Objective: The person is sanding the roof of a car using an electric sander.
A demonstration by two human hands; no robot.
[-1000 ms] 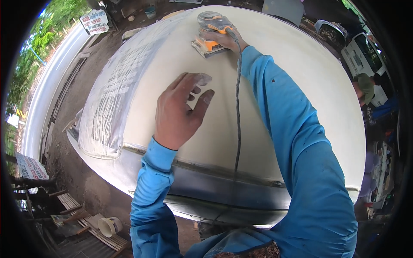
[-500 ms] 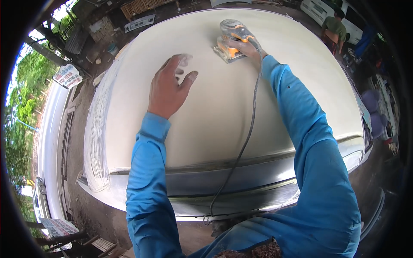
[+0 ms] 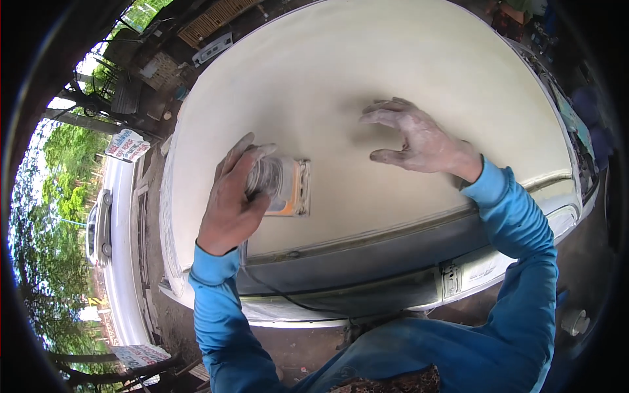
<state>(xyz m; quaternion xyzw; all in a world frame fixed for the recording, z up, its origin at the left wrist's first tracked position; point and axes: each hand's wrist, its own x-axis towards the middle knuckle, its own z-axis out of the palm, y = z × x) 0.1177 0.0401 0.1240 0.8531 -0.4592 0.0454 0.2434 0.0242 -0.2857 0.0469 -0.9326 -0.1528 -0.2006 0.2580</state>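
Note:
An orange and grey electric sander (image 3: 285, 187) rests with its square pad on a vehicle's pale cream roof (image 3: 341, 72), left of the middle. Wrapped about the sander's body is my left hand (image 3: 230, 200), its fingers curled over the top and the thumb on the near side. The hand hides part of the tool. A dark cord (image 3: 275, 288) trails over the roof's near edge. To the right, my right hand (image 3: 419, 141) hovers over the roof with dusty fingers apart, holding nothing and casting a shadow.
Below the roof's near edge is a grey windowed side (image 3: 354, 262) with a filmy covering. A road with a parked car (image 3: 99, 229) and hand-painted signs (image 3: 128, 145) lie at the left. A bumper-like part (image 3: 213, 50) sits beyond the roof.
The sander has passed from my right hand to my left and come nearer, to the left. My right hand has let go and opened. The view has shifted.

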